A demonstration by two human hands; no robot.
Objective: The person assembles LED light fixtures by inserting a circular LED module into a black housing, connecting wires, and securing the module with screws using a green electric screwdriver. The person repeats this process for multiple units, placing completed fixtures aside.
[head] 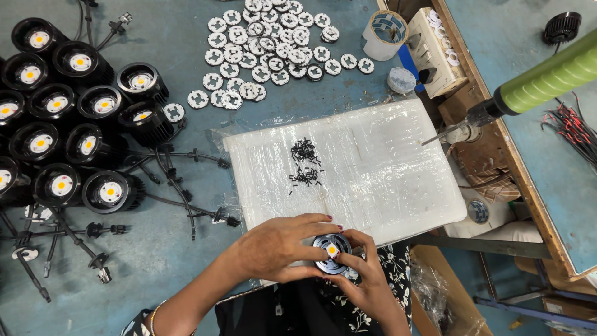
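Observation:
Both my hands hold one round black lamp body (331,252) with a small yellow light chip at its middle, at the near edge of a white plastic-wrapped pad (373,168). My left hand (277,247) wraps its left side and top. My right hand (367,274) pinches its right and lower rim. A small heap of black screws (305,163) lies on the pad beyond my hands.
Several finished black lamps with cables (74,124) crowd the left of the blue table. A spread of white round holders (267,53) lies at the back, beside a tape roll (384,34). A green-handled electric screwdriver (535,87) hangs at the right over a wooden shelf.

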